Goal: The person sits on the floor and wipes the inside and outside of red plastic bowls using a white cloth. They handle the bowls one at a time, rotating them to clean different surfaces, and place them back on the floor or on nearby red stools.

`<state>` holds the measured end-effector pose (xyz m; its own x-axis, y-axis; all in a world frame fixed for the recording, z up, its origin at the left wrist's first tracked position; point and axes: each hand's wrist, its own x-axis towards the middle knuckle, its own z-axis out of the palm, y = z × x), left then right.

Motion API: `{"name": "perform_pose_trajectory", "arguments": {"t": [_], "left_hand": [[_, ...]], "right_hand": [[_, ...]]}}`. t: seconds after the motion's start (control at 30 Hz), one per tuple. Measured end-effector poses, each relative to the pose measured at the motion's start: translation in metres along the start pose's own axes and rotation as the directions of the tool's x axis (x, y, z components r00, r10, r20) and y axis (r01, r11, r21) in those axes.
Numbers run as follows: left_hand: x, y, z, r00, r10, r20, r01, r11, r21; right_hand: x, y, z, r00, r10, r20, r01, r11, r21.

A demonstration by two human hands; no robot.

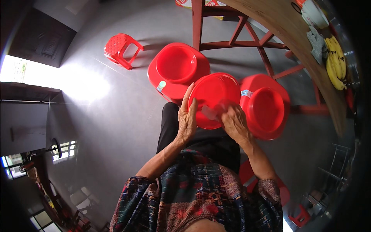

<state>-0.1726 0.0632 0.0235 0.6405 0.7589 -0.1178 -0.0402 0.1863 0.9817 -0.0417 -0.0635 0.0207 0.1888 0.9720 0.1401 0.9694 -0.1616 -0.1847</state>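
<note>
Centrally, red basin, rim in left grip

Likely home: bananas on wooden table, plastic stool, panelled door.

A blurred pinkish cloth overlaps a raised, round red basin.

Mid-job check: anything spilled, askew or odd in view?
Nothing stands out as spilled or toppled: the small red stool is upright, and the left hand holds the round red dish. The only blemish I see is dark marks on the bananas, upper right.
</note>
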Motion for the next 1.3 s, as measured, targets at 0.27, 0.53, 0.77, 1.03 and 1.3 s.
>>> {"name": "perform_pose_trajectory", "arguments": {"t": [0.27, 0.53, 0.77, 1.03, 1.3], "left_hand": [[0.008, 0.018, 0.003, 0.986, -0.144, -0.082, 0.132, 0.982, -0.139], [0.011, 0.006, -0.005, 0.992, -0.127, 0.012, 0.128, 0.992, -0.016], [0.014, 0.014, -0.007, 0.996, -0.061, -0.057, 0.066, 0.995, 0.08], [0.007, -0.001, -0.006, 0.965, -0.26, -0.046, 0.259, 0.966, -0.012], [0.013, -0.005, -0.009, 0.978, -0.206, 0.031, 0.207, 0.978, -0.038]], "right_hand": [[0.026, -0.038, 0.009, 0.96, 0.039, -0.277, 0.069, 0.927, 0.369], [0.055, -0.005, 0.01, 0.959, -0.091, -0.27, 0.11, 0.992, 0.056], [0.02, -0.013, 0.014, 0.995, 0.091, -0.035, -0.092, 0.996, -0.022], [0.03, -0.054, 0.007, 0.99, 0.102, -0.098, 0.003, 0.677, 0.736], [0.083, -0.018, 0.005, 0.861, -0.239, -0.448, 0.206, 0.971, -0.122]]}}
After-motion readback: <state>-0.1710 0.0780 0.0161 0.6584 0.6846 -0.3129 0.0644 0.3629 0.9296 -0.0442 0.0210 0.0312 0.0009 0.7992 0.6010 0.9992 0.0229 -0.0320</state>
